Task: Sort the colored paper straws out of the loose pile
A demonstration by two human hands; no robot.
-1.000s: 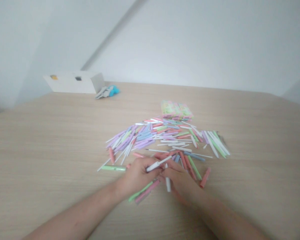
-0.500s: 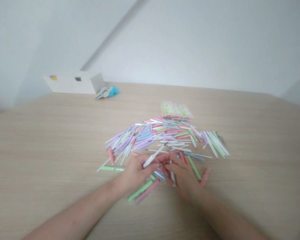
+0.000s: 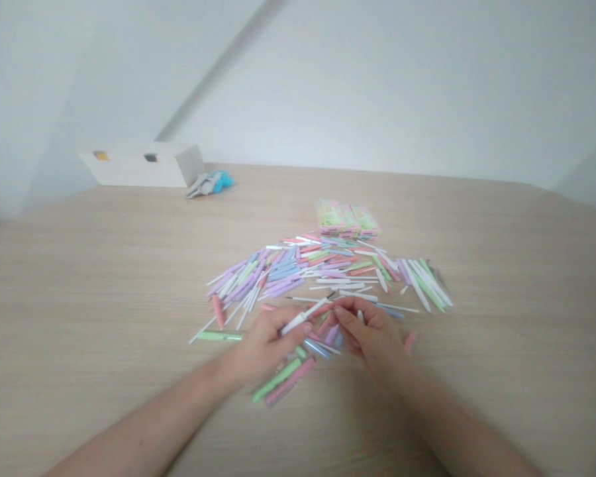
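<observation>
A wide scatter of pastel pen parts (image 3: pixel 298 268) lies on the wooden table (image 3: pixel 104 265): purple, pink, green, blue and white barrels and thin white refills. My left hand (image 3: pixel 265 344) is closed on a white pen piece (image 3: pixel 305 318) whose thin tip points up and right. My right hand (image 3: pixel 375 338) is curled close beside it, fingers closed on a small white piece (image 3: pixel 360 317) at the pile's near edge. A green barrel and a pink barrel (image 3: pixel 283 381) lie just below my left hand.
A stack of pastel packets (image 3: pixel 347 218) sits behind the pile. A white cardboard box (image 3: pixel 144 164) lies at the far left, with a grey and blue bundle (image 3: pixel 209 183) next to it. A white wall rises behind the table.
Both hands have moved slightly away from me toward the pile. The white piece in my right hand is now mostly hidden by the fingers. The view has shifted a little.
</observation>
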